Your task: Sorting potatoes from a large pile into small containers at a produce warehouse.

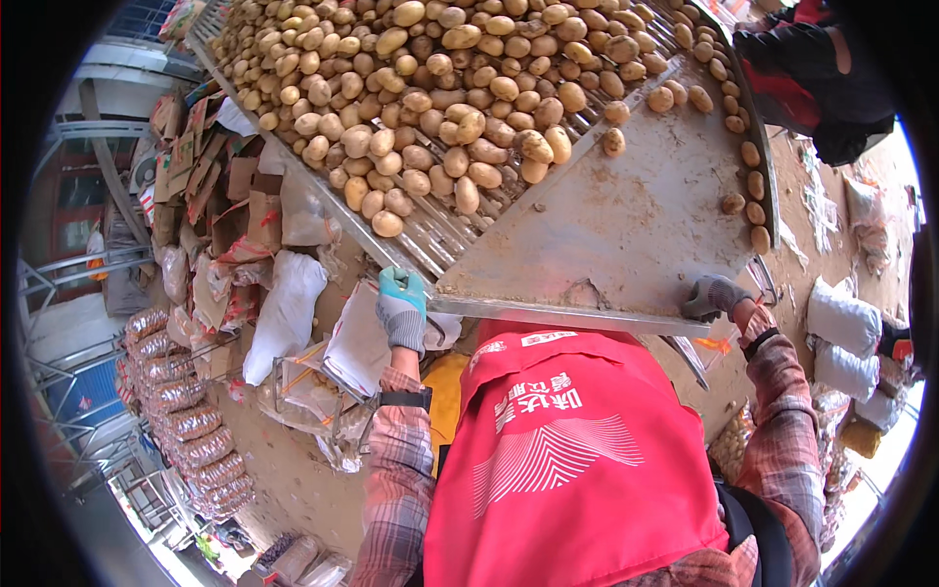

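Many potatoes (418,99) lie heaped on a slatted metal rack (440,238) that fills the upper middle. A bare triangular metal plate (616,213), streaked with soil, joins its right side. A few potatoes rest on this plate, and more line its curved right rim. My left hand (402,304), in a teal and grey glove, is curled at the near left corner of the metal frame; whether it grips the frame is unclear. My right hand (715,297), in a dark grey glove, rests at the plate's near right corner with fingers bent, and no potato shows in it.
Flattened cardboard (194,158) and white sacks (286,315) are piled at left, beyond a stack of filled net bags (183,411). More white sacks (843,319) stand at right. A person in dark clothing (814,73) is at the upper right, beside the rim.
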The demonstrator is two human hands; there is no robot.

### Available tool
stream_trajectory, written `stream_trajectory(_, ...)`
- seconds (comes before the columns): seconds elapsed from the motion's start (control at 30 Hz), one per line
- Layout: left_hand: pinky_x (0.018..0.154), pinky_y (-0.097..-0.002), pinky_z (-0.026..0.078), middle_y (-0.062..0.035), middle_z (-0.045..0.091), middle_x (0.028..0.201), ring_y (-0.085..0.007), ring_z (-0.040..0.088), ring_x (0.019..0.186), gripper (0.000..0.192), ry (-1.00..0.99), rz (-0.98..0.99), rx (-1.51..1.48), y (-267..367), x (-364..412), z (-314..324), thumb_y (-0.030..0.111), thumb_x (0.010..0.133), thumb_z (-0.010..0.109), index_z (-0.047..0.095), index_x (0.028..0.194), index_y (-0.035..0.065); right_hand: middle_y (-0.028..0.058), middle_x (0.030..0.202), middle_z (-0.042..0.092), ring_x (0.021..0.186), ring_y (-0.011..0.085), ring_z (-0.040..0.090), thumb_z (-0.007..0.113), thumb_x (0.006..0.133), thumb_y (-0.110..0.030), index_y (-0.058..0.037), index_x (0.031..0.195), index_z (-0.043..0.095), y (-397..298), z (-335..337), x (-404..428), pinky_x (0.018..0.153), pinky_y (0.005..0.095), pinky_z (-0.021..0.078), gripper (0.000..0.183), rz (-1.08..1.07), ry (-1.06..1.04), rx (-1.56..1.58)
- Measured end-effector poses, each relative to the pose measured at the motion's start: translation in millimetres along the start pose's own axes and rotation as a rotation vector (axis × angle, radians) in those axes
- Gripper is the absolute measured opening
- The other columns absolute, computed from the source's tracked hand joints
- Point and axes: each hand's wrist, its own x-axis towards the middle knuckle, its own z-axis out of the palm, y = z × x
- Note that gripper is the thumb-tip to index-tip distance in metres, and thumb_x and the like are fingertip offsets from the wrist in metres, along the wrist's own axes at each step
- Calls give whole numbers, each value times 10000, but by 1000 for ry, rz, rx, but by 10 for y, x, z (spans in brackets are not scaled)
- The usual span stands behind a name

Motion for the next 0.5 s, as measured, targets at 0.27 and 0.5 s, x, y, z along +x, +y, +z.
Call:
stream_trajectory(0.27,685,-378,532,-65,651,744,-213,645,673,185,-10,-49,-39,-21,12,3,207,897,698,610,994,77,116,823,766,733,272,751,637,881,-270,-48,1023,768,-2331,58,658,628,393,604,295,-174,-348,-476)
stream_trajectory(0.5,660,-388,524,-63,613,706,-234,626,640,181,-9,-187,-102,154,-29,-63,208,893,716,620,981,82,159,827,752,717,278,749,592,928,-320,-15,917,767,-4156,273,1096,640,410,610,352,-442,-214,-125)
